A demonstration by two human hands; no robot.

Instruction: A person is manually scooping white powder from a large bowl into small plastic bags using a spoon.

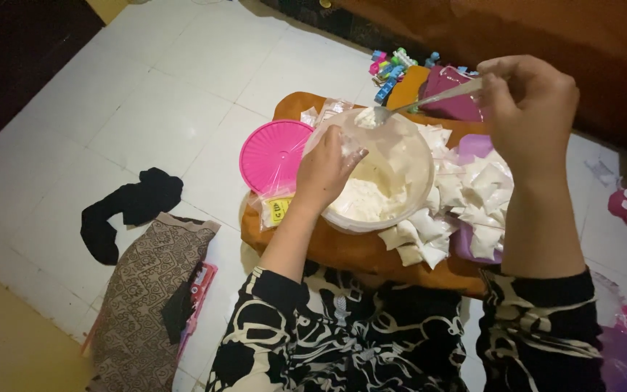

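Here the left hand (pixel 326 168) pinches a clear bag (pixel 328 134) open over the bowl (pixel 415 190) of white paste at centre. The right hand (pixel 527 101) grips a spoon (pixel 419 101), loaded, above its far rim. Filled packets (pixel 473 199) heap in the purple tray (pixel 473 145) right; pink lid (pixel 273 154) left.

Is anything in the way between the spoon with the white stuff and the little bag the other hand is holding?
Nothing visible. The spoon, held by the right hand, hangs loaded right above the small clear bag that the left hand holds over the bowl.
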